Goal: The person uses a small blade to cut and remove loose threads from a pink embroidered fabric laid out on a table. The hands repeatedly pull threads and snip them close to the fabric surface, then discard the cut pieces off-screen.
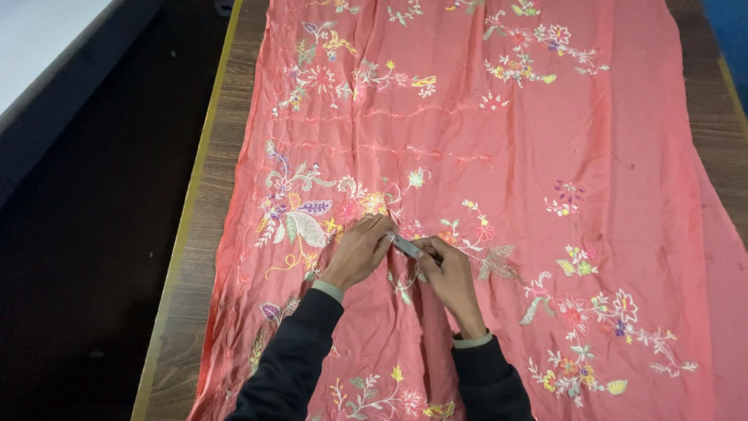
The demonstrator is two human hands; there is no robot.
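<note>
A coral-pink cloth [499,148] with colourful embroidered flowers lies spread over a wooden table [214,156]. My left hand [358,251] rests flat on the cloth with its fingertips pressing the fabric beside an embroidered flower. My right hand [450,274] is closed around a small silvery metal tool [405,246], perhaps a thread snipper, whose tip points at the cloth just by the left fingertips. Both arms wear dark sleeves.
The table has a yellow-trimmed left edge [187,210]. A dark floor [86,234] lies to its left, with a pale surface [39,39] at the top left corner. The cloth hangs past the near edge.
</note>
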